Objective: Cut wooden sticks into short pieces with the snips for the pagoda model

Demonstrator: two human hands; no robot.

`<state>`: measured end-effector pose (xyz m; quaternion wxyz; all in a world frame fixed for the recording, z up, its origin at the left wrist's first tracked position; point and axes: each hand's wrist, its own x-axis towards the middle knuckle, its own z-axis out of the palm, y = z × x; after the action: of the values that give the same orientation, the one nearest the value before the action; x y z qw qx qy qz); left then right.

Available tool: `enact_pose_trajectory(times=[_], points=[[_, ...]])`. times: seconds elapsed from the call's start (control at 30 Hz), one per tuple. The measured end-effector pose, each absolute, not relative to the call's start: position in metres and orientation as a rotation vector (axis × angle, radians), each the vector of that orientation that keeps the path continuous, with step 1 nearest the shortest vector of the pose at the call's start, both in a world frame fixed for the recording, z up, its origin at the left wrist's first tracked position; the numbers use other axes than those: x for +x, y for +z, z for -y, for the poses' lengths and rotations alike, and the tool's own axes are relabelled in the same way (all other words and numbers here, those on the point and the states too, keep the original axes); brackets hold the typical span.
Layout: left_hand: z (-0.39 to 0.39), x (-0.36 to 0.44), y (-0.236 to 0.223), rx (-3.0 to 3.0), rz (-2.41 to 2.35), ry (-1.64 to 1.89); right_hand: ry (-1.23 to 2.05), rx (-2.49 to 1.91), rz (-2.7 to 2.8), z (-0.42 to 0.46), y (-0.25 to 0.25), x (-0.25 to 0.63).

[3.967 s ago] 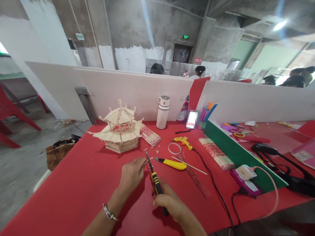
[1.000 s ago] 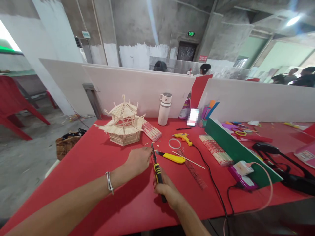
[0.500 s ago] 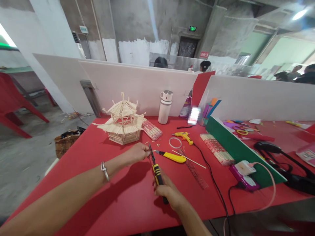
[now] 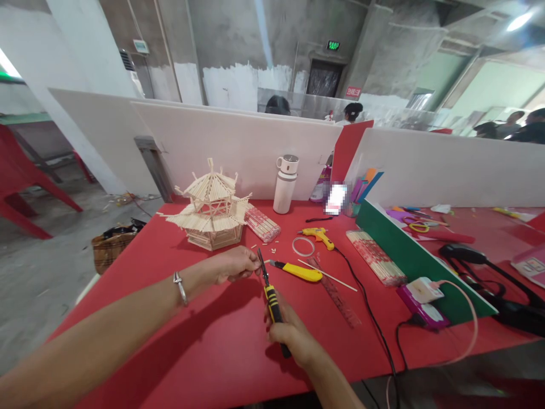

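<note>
My right hand (image 4: 289, 329) is wrapped round the black and yellow handles of a pair of pliers (image 4: 273, 302), whose metal jaws point away from me. At the jaws, the closed fingers of my left hand (image 4: 238, 263) pinch a thin wooden stick (image 4: 266, 261), mostly hidden by fingers and jaws. Just right of the jaws lies a yellow utility knife (image 4: 302, 272). Beyond my left hand stands a pagoda model (image 4: 213, 213) built of wooden sticks. Several short stick offcuts (image 4: 273, 250) are scattered between the model and the knife.
On the red table (image 4: 230, 363) lie a hot glue gun (image 4: 318, 237), a clear ring (image 4: 303, 246), a transparent ruler (image 4: 338, 301), a loose stick (image 4: 336, 279) and stick packs (image 4: 374, 258). A white bottle (image 4: 285, 190) stands behind. A power strip (image 4: 426, 312) sits right, by a green divider (image 4: 395, 244).
Over four seconds my left forearm has swung out leftward, and its hand now reaches the jaws from the side. The pliers stay in my right hand. The view has shifted slightly.
</note>
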<state>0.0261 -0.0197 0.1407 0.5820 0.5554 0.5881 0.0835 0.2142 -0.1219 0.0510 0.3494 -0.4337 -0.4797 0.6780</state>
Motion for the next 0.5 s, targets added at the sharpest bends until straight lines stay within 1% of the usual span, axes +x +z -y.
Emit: enact_pose_trajectory(times=[0.07, 0.23, 0.37, 0.5], points=[[0.022, 0.028, 0.140, 1.490, -1.410, 0.198, 1.725, -1.151, 1.252, 0.121, 0.049, 0.212], [0.041, 0.038, 0.132, 2.332, -1.675, 0.231, 1.712, -1.165, 1.278, 0.116, 0.045, 0.211], [0.056, 0.043, 0.123, 2.470, -1.862, 0.253, 1.698, -1.198, 1.237, 0.115, 0.036, 0.209], [0.058, 0.041, 0.114, 2.491, -1.842, 0.350, 1.724, -1.190, 1.195, 0.116, 0.033, 0.209]])
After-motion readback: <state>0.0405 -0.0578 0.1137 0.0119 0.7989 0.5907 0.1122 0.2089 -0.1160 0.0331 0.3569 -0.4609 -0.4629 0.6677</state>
